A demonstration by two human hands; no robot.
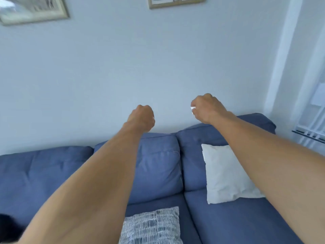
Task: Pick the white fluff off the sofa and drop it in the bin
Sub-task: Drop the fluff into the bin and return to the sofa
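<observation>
Both my arms are stretched out and raised in front of the wall, above the back of the blue sofa [158, 166]. My right hand [206, 108] is curled, and a small piece of white fluff [193, 108] shows between its fingertips. My left hand [142, 118] is closed in a fist with its back toward me. A tiny pale speck sits at its right edge, and I cannot tell what it is. No bin is in view.
A white cushion [226, 175] leans on the sofa's right back cushion. A blue-and-white patterned cushion [153, 226] lies on the seat below. Two framed pictures [33, 11] hang on the wall. A white door frame [281, 67] and a rack are at the right.
</observation>
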